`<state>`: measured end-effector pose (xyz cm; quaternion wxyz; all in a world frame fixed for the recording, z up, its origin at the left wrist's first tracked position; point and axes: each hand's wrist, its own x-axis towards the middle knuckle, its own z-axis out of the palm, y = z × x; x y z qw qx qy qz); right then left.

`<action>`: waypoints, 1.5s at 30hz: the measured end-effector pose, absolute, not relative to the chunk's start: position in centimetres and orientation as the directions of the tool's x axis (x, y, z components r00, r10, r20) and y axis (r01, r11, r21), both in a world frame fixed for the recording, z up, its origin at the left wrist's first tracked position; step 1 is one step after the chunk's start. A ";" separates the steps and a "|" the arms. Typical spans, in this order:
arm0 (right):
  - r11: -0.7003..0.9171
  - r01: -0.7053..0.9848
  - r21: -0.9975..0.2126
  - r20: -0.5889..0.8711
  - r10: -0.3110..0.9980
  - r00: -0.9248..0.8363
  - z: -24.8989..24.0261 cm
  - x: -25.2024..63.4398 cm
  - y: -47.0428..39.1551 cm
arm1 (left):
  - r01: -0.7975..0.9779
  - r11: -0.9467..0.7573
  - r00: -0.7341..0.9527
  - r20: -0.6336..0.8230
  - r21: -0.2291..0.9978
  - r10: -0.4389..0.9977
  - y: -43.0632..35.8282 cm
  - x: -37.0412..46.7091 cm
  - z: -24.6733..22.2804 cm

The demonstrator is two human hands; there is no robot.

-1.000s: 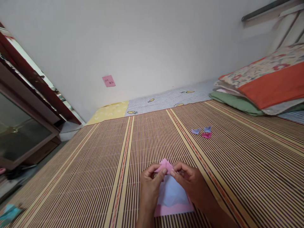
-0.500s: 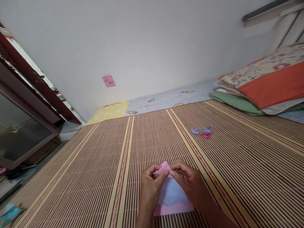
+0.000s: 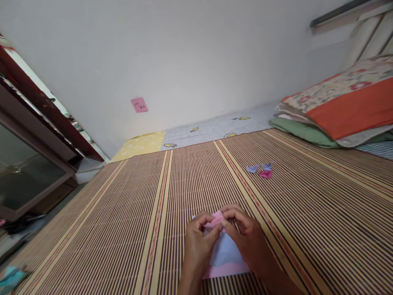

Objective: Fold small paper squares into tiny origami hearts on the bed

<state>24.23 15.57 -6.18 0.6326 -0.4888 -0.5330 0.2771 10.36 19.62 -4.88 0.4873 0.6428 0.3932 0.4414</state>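
Note:
A small folded piece of pink paper (image 3: 214,221) is pinched between both hands, low in the middle of the view. My left hand (image 3: 200,238) is closed on its left side, thumb on the near face. On the right side, my right hand (image 3: 241,229) grips it with thumb and fingertips. Below the hands, flat on the mat, lie light blue paper sheets (image 3: 226,249) with a pink edge (image 3: 225,270) showing at the near side. The hands hide part of both the folded piece and the sheets.
Farther off on the striped mat (image 3: 138,196) lie two small folded bluish papers (image 3: 252,168) and a magenta one (image 3: 265,174). Teal paper (image 3: 12,278) is at the lower left. Folded bedding (image 3: 346,110) is stacked at right. A pink note (image 3: 139,105) is on the wall.
Both hands have shifted slightly right with the pink paper. Its pointed top now looks lower and flatter between the fingers. A pale corner now shows beyond the left fingers.

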 end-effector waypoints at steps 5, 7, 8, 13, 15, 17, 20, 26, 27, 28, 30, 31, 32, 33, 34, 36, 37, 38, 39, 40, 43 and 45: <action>0.331 0.155 -0.931 0.360 0.904 0.229 -5.7 24.8 15.3 | 0.049 -0.174 0.357 0.145 0.984 0.923 19.6 10.3 -4.7; 0.316 0.128 -0.940 0.337 0.920 0.200 -5.6 25.0 15.2 | 0.042 -0.145 0.367 0.120 0.989 0.922 19.6 10.2 -4.9; 0.307 0.116 -0.945 0.324 0.926 0.194 -5.6 25.1 15.2 | 0.041 -0.125 0.365 0.102 0.991 0.926 19.6 10.1 -5.0; 0.264 0.094 -0.960 0.278 0.938 0.208 -5.9 25.0 15.4 | 0.028 -0.072 0.360 0.057 0.997 0.931 19.7 10.0 -5.3; 0.280 0.129 -0.951 0.302 0.929 0.213 -5.9 24.9 15.5 | 0.023 -0.111 0.380 0.094 0.994 0.920 19.6 10.1 -5.1; 0.285 0.171 -0.943 0.318 0.922 0.221 -5.9 24.8 15.4 | 0.022 -0.139 0.389 0.120 0.990 0.914 19.5 10.2 -4.8; 0.259 0.193 -0.946 0.302 0.922 0.241 -6.0 24.8 15.4 | 0.021 -0.113 0.368 0.097 0.993 0.925 19.4 10.3 -4.8; 0.270 0.232 -0.934 0.341 0.867 0.363 -6.3 25.0 15.5 | -0.094 0.004 0.273 0.022 0.996 0.962 19.7 10.5 -5.8; 0.279 0.245 -0.928 0.357 0.854 0.378 -6.2 25.1 15.5 | -0.103 0.004 0.271 0.024 0.995 0.962 19.8 10.5 -5.8; 0.289 0.262 -0.921 0.374 0.842 0.388 -6.2 25.1 15.4 | -0.105 0.003 0.270 0.025 0.994 0.963 19.8 10.5 -5.8; 0.306 0.299 -0.904 0.411 0.817 0.404 -6.0 25.0 15.3 | -0.103 0.003 0.266 0.024 0.995 0.964 19.8 10.5 -5.6; 0.316 0.317 -0.894 0.429 0.804 0.412 -6.0 25.0 15.3 | -0.104 0.003 0.263 0.025 0.995 0.964 19.8 10.5 -5.5; 0.324 0.332 -0.886 0.446 0.792 0.416 -5.9 25.0 15.2 | -0.105 0.002 0.258 0.025 0.995 0.966 19.8 10.5 -5.3; 0.331 0.343 -0.879 0.459 0.783 0.420 -5.9 25.0 15.2 | -0.105 0.001 0.254 0.026 0.994 0.967 19.7 10.5 -5.1; 0.335 0.349 -0.875 0.466 0.778 0.421 -5.8 25.0 15.2 | -0.105 -0.004 0.249 0.030 0.994 0.968 19.7 10.5 -5.0; 0.337 0.349 -0.875 0.467 0.778 0.421 -5.8 25.0 15.2 | -0.098 -0.024 0.247 0.048 0.995 0.968 19.6 10.4 -4.8; 0.335 0.344 -0.877 0.463 0.780 0.422 -5.8 25.0 15.3 | -0.093 -0.038 0.249 0.060 0.995 0.967 19.5 10.4 -4.8; 0.333 0.335 -0.881 0.456 0.784 0.421 -5.8 24.9 15.3 | -0.089 -0.053 0.251 0.074 0.995 0.965 19.5 10.4 -4.8; 0.332 0.324 -0.886 0.449 0.788 0.421 -5.8 24.9 15.3 | -0.089 -0.068 0.253 0.088 0.994 0.963 19.4 10.4 -4.8; 0.331 0.314 -0.890 0.443 0.792 0.420 -5.8 25.0 15.3 | -0.092 -0.080 0.253 0.101 0.993 0.962 19.4 10.4 -4.8; 0.319 0.289 -0.903 0.419 0.805 0.420 -5.8 25.0 15.4 | -0.104 -0.085 0.246 0.108 0.991 0.963 19.3 10.6 -4.9; 0.311 0.271 -0.911 0.402 0.815 0.417 -5.8 25.0 15.4 | -0.133 -0.056 0.233 0.086 0.990 0.969 19.4 10.8 -5.0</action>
